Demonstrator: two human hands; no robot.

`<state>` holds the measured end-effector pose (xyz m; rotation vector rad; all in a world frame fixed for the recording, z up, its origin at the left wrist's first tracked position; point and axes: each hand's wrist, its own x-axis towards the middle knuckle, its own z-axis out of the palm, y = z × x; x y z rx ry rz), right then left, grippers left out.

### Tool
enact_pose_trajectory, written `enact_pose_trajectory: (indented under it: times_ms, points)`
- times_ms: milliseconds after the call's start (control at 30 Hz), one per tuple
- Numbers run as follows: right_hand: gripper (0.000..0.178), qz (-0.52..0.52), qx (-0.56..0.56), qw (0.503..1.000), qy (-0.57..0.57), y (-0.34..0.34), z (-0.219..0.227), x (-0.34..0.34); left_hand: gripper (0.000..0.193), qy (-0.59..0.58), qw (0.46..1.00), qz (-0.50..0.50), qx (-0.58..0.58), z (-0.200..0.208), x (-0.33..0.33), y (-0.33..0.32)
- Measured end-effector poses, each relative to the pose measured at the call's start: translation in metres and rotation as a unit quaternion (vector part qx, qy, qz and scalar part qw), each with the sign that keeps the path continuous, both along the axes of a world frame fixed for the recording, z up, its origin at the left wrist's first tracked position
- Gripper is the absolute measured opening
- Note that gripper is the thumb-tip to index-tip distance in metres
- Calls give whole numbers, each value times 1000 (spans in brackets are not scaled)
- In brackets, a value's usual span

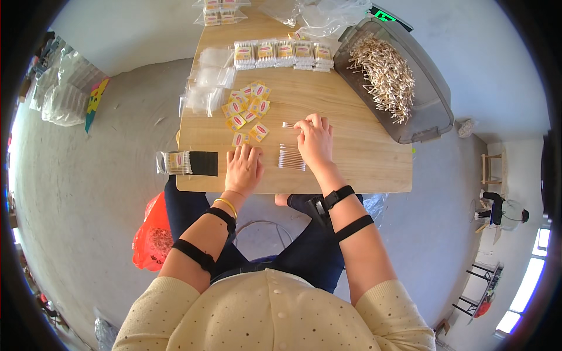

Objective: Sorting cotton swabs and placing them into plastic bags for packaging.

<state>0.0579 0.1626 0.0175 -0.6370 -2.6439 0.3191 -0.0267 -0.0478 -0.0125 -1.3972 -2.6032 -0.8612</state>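
Note:
My right hand (316,139) is closed, its fingertips on a few cotton swabs (287,124) whose white tips stick out to the left. Just nearer to me lies a neat row of cotton swabs (290,157), side by side on the table. My left hand (243,169) rests on the wood with its fingers slightly bent and apart, nothing visible in them. Right beyond its fingertips is a yellow and white card (240,139). More such cards (249,104) lie in a loose heap farther off. Left of that hand, a clear-bagged swab pack (176,162) sits against a black holder (204,164).
A grey bin (430,105) of loose swabs (383,76) tilts at the table's right. Along the back stands a row of filled packs (284,54); clear bags (209,79) lie left of it. A red plastic bag (153,234) is beside my leg. The wooden table (363,169) ends before my lap.

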Motion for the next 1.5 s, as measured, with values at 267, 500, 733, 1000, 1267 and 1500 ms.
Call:
enact_pose_trajectory:
  times_ms: [267,500,733,1000,1267,1500]
  points:
    - [15,7,-30,998,-46,-10,-2,10,21,-7,1000,5,0,0,2,0]
    - [20,20,-81,996,-13,-25,-4,39,24,0,1000,-3,24,2,1,-1]
    - [76,72,-102,992,8,-33,-6,78,56,10,997,-76,-6,16,9,4]
    - [87,46,-33,995,-86,-54,-26,75,98,40,985,-94,-142,5,30,29]
    - [83,29,-11,987,-156,-60,-29,69,96,23,985,-99,-141,10,30,26]
    - [90,29,-10,991,-134,-62,-27,72,55,-124,983,-119,-57,51,19,-51]
